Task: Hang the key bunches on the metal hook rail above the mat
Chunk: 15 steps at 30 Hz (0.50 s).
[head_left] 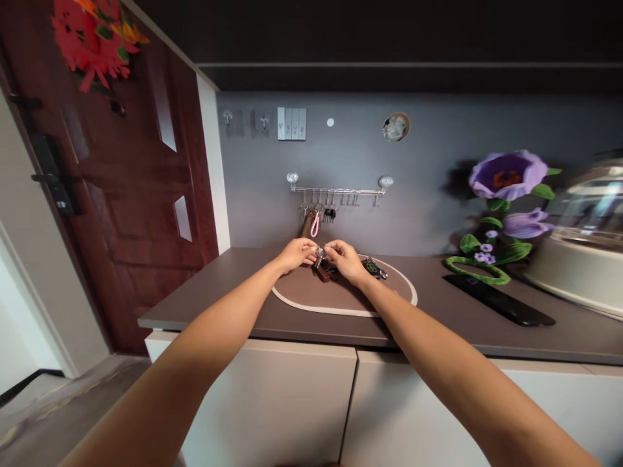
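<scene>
Both hands meet over an oval brown mat [341, 301] with a pale rim on a dark countertop. My left hand [296, 253] and my right hand [344, 261] are each closed in a pinch on a small bunch of keys [320, 254] held between them. A brown leather fob [322, 273] hangs from the bunch down to the mat. Beside my right hand a black car key [376, 268] lies on the mat. Above, a wall rail with hooks [338, 191] carries more keys and a pink loop [315, 224].
A dark wooden door [121, 188] stands at the left. On the counter [204, 298] to the right are a purple flower ornament [506, 214], a black flat remote-like object [501, 301] and a domed appliance [584, 240]. White cabinet doors [272, 402] sit below.
</scene>
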Tool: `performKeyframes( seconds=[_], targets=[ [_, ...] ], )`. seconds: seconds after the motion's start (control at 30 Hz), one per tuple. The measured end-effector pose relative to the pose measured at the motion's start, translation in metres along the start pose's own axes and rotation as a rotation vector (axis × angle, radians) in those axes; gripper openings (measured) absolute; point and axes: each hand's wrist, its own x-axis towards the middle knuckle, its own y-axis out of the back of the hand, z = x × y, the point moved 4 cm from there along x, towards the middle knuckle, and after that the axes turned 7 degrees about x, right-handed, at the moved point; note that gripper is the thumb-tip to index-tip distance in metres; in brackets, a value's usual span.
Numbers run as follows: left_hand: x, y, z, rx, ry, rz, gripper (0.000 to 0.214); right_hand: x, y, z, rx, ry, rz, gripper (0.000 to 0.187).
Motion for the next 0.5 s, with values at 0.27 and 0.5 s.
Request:
performKeyframes(
  seconds=[0.27,0.5],
  targets=[
    [0.002,0.002,0.001,0.265,-0.103,0.094,0.015,0.0,0.007,-0.006,-0.089,0.051,0.053,0.026],
    [0.001,0.003,0.002,0.483,-0.263,0.127,0.019,0.008,0.017,-0.009,-0.144,0.08,0.142,0.024]
  ],
)
